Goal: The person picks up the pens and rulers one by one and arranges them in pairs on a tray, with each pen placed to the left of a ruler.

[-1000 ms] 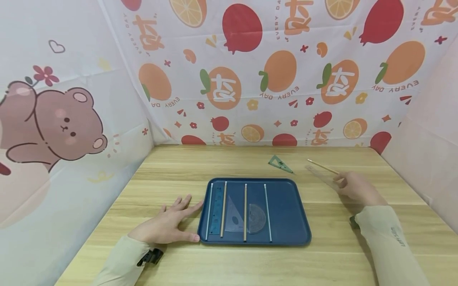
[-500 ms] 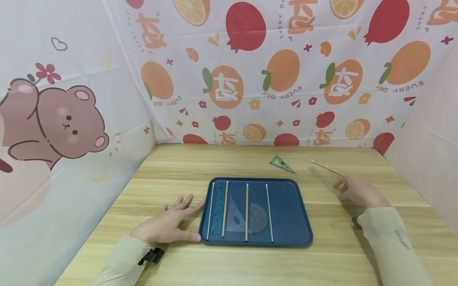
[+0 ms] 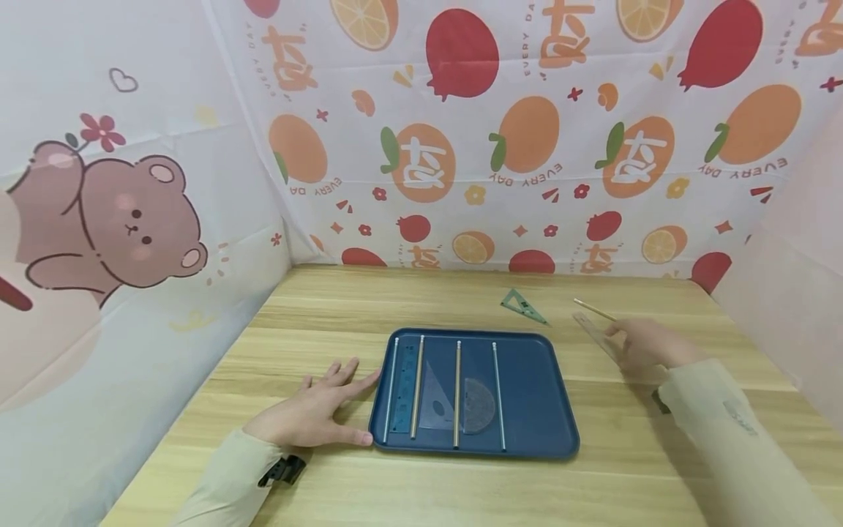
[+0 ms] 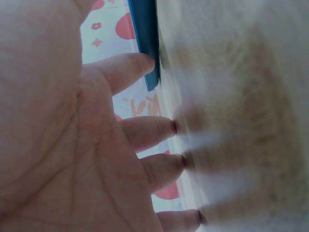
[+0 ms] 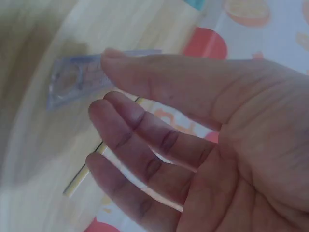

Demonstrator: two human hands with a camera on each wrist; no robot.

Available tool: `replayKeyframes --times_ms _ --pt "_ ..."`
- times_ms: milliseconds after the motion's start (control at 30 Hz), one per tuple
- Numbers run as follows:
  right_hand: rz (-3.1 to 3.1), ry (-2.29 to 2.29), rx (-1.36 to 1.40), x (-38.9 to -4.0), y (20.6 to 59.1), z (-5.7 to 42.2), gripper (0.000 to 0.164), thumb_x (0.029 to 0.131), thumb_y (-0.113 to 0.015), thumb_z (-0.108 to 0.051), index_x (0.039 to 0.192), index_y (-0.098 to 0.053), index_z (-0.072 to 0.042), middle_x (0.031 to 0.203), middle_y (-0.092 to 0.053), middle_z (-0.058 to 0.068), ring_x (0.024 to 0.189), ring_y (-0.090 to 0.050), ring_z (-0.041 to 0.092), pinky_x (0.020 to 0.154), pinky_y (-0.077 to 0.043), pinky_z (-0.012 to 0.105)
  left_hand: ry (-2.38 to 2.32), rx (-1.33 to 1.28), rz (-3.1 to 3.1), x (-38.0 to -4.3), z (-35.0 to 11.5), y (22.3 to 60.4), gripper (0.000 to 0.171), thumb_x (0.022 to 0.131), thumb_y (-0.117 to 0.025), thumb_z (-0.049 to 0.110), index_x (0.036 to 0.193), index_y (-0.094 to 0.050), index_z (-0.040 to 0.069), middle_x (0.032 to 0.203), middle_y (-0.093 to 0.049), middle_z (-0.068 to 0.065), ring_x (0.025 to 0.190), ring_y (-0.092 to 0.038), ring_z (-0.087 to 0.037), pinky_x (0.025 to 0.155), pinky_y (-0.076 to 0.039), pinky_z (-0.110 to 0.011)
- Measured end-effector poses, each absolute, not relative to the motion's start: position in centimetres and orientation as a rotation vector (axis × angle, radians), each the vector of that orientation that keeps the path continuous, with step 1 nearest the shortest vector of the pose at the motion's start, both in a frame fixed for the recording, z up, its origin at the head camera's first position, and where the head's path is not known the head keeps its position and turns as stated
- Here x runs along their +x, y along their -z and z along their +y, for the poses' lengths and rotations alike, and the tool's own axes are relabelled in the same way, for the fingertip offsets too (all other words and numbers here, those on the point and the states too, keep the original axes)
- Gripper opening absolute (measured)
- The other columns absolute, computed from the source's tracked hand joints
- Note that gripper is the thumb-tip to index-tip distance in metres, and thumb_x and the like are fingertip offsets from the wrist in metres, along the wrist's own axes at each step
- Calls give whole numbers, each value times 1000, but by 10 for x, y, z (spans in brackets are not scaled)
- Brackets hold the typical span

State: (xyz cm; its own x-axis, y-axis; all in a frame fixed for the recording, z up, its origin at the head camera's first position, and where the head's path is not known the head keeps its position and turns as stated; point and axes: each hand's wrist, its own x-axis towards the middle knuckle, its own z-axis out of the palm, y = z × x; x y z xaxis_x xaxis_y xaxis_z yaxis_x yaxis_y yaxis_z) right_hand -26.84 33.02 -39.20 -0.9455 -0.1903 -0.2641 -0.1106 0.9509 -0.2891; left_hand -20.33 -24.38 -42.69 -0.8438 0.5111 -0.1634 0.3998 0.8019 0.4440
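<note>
My left hand [image 3: 309,413] lies with spread fingers on the table, thumb and index finger at the left rim of the blue tray [image 3: 540,395]. In the left wrist view one fingertip [image 4: 145,63] meets the tray's side [image 4: 145,34]. The tray holds several pencils, a blue ruler [image 3: 403,395], a clear set square [image 3: 435,410] and a clear protractor [image 3: 479,406]. To the right, my right hand [image 3: 658,344] hovers over a clear ruler [image 5: 72,79] and a gold pencil [image 5: 77,181]. Its thumb and loosely bent fingers stand apart, with nothing visibly gripped between them.
A green set square [image 3: 523,307] lies on the wooden table [image 3: 369,300] behind the tray. Printed cloth [image 3: 514,212] hangs along the table's back edge, with more cloth on the left [image 3: 244,219] and right sides.
My right hand has shifted slightly left and forward, toward the clear ruler and gold pencil. The left hand stays at the tray's rim. The whole head view has drifted a little.
</note>
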Motion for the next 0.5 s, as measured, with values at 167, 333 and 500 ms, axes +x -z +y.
replayKeyframes --times_ms 167,333,500 --pt "2761 369 -247 -289 389 323 76 81 -80 6 150 -50 7 100 -74 15 88 -69 25 87 -60 50 -570 699 2712 -202 -244 427 103 86 -77 73 169 -36 29 177 -16 -29 162 -11 -59 114 -8 -92" --pt "2760 273 -194 -302 387 315 87 79 -82 3 158 -47 -5 123 -72 23 98 -65 31 81 -56 45 -565 701 2714 -200 -243 427 103 85 -78 72 169 -37 28 176 -17 -30 162 -12 -60 115 -10 -91" --pt "2709 203 -85 -304 379 305 90 83 -79 3 163 -44 -16 160 -45 34 126 -57 45 77 -54 39 -576 693 2706 -200 -243 427 103 85 -78 72 169 -37 28 177 -17 -29 162 -12 -59 116 -9 -91"
